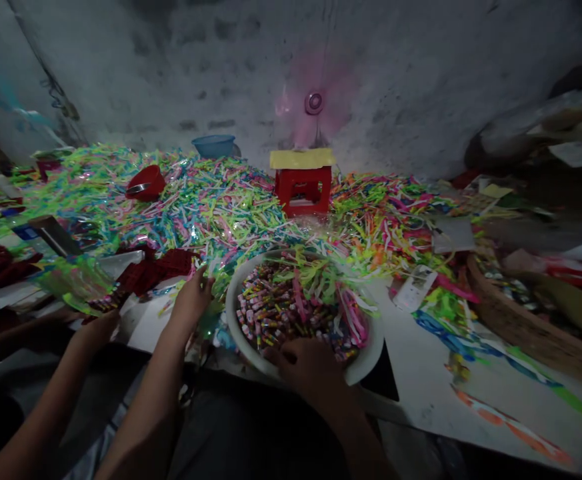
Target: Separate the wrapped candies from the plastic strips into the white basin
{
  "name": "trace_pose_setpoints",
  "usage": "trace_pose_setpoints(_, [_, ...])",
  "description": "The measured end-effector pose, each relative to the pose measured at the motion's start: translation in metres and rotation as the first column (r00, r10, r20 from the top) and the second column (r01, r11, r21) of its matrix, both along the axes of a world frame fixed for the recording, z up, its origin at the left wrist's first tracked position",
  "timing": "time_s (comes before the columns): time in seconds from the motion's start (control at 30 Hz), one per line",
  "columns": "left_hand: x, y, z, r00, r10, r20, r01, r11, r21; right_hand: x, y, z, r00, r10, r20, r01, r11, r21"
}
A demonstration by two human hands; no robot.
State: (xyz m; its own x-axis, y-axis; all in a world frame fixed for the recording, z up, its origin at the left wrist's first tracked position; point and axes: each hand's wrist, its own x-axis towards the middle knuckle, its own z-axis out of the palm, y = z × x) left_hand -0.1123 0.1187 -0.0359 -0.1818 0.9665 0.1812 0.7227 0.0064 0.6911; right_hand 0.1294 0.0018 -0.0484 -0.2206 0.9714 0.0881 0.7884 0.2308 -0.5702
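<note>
My right hand [313,367] is at the near rim of a white bowl [237,320], fingers curled over small pink, yellow and dark striped pieces [271,310]. What its fingertips hold, if anything, is hidden. To the left of the bowl is my left hand [194,293], raised with bent fingers beside pale green and clear strips. Something there may be pinched, but it is blurred. Green and pink ribbon-like strips [315,280] lie on top of the pieces inside the bowl.
Bright strips [221,207] are heaped behind the bowl, around a red stool [303,190], a red bowl [147,183] and a blue basin [214,145]. A pink fan [314,102] spins behind. At left, another person's hand [95,327] grips a strip bundle. A brown basket [521,330] stands right.
</note>
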Motion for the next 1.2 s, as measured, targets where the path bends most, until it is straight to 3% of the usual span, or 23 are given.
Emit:
trace_pose_setpoints(0.07, [0.000, 0.004, 0.003, 0.967, -0.022, -0.255, 0.038, 0.998, 0.059, 0.001, -0.001, 0.001, 0.998, 0.014, -0.062, -0.016, 1.000, -0.023])
trace_pose_setpoints(0.13, [0.017, 0.005, 0.005, 0.911, -0.178, -0.372, 0.245, 0.959, 0.142, 0.005, -0.001, 0.004, 0.979, 0.029, -0.200, -0.045, 0.996, -0.072])
trace_pose_setpoints(0.23, [0.064, 0.007, 0.008, 0.728, -0.491, -0.479, 0.623, 0.765, 0.163, 0.012, -0.001, 0.008, 0.916, 0.085, -0.392, -0.150, 0.979, -0.139])
trace_pose_setpoints(0.3, [0.096, 0.012, 0.009, 0.606, -0.586, -0.538, 0.748, 0.649, 0.135, 0.015, 0.000, 0.009, 0.878, 0.166, -0.450, -0.241, 0.964, -0.114])
trace_pose_setpoints(0.37, [0.117, 0.019, 0.008, 0.520, -0.601, -0.607, 0.800, 0.592, 0.099, 0.016, 0.001, 0.008, 0.853, 0.223, -0.472, -0.287, 0.956, -0.068])
trace_pose_setpoints(0.43, [0.128, 0.027, 0.006, 0.459, -0.582, -0.671, 0.819, 0.570, 0.066, 0.017, 0.003, 0.005, 0.861, 0.188, -0.473, -0.235, 0.971, -0.043])
trace_pose_setpoints(0.53, [0.129, 0.033, 0.003, 0.404, -0.534, -0.743, 0.828, 0.558, 0.049, 0.017, 0.005, 0.002, 0.874, 0.045, -0.484, -0.102, 0.991, -0.092])
trace_pose_setpoints(0.7, [0.120, 0.031, 0.004, 0.317, -0.540, -0.779, 0.872, 0.489, 0.016, 0.018, 0.007, -0.005, 0.821, -0.020, -0.571, -0.103, 0.978, -0.181])
trace_pose_setpoints(0.77, [0.115, 0.029, 0.004, 0.326, -0.619, -0.715, 0.904, 0.424, 0.045, 0.019, 0.008, -0.009, 0.767, -0.013, -0.641, -0.112, 0.982, -0.154])
trace_pose_setpoints(0.83, [0.108, 0.025, 0.005, 0.403, -0.720, -0.565, 0.909, 0.385, 0.159, 0.021, 0.008, -0.014, 0.712, -0.023, -0.702, -0.080, 0.990, -0.114])
trace_pose_setpoints(0.87, [0.104, 0.021, 0.005, 0.455, -0.744, -0.489, 0.890, 0.394, 0.229, 0.022, 0.008, -0.017, 0.694, -0.046, -0.719, -0.034, 0.995, -0.096])
trace_pose_setpoints(0.93, [0.096, 0.009, 0.005, 0.598, -0.740, -0.307, 0.792, 0.485, 0.372, 0.024, 0.008, -0.019, 0.674, -0.101, -0.731, 0.083, 0.995, -0.060])
trace_pose_setpoints(1.0, [0.090, -0.007, 0.003, 0.746, -0.665, -0.021, 0.591, 0.648, 0.480, 0.024, 0.007, -0.020, 0.686, -0.123, -0.717, 0.171, 0.985, -0.006])
trace_pose_setpoints(1.03, [0.088, -0.016, 0.002, 0.770, -0.610, 0.187, 0.463, 0.736, 0.494, 0.024, 0.007, -0.020, 0.703, -0.127, -0.699, 0.193, 0.981, 0.017])
trace_pose_setpoints(1.07, [0.088, -0.025, 0.001, 0.736, -0.539, 0.409, 0.341, 0.818, 0.464, 0.023, 0.006, -0.020, 0.723, -0.133, -0.677, 0.206, 0.978, 0.028])
trace_pose_setpoints(1.1, [0.088, -0.033, -0.001, 0.652, -0.455, 0.606, 0.253, 0.884, 0.392, 0.022, 0.006, -0.020, 0.741, -0.143, -0.656, 0.215, 0.976, 0.029])
trace_pose_setpoints(1.13, [0.089, -0.041, -0.002, 0.548, -0.367, 0.751, 0.210, 0.930, 0.301, 0.021, 0.006, -0.020, 0.753, -0.154, -0.640, 0.221, 0.975, 0.025])
trace_pose_setpoints(1.2, [0.094, -0.054, -0.004, 0.337, -0.192, 0.922, 0.229, 0.966, 0.117, 0.018, 0.007, -0.018, 0.772, -0.162, -0.615, 0.234, 0.972, 0.037])
